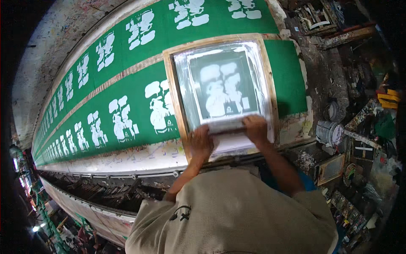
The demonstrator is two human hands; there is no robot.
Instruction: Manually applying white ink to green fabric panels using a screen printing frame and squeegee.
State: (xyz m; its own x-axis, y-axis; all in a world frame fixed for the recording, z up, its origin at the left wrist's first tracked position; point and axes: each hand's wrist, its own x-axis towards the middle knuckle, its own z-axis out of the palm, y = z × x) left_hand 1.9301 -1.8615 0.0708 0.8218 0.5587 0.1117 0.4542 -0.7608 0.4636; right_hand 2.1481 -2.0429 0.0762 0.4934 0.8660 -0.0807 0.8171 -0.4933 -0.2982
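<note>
My left hand (201,142) and my right hand (255,129) are closed on a squeegee (228,129) near the lower end of a wood-framed printing screen (266,80). Pale ink with white figure shapes shows on the screen's mesh. The screen lies on a long green sheet (287,72) on a print table (105,163); white printed figures repeat along the sheet to the left of the screen and on a second green strip (160,17) beyond it. The hands are slightly blurred.
A white pail (329,133) stands at the right among small frames (332,167), boards and yellow objects (388,99). A pipe rail (152,176) runs along the table's near edge, beside a dark trough with debris (105,190). Clutter lies at the lower left.
</note>
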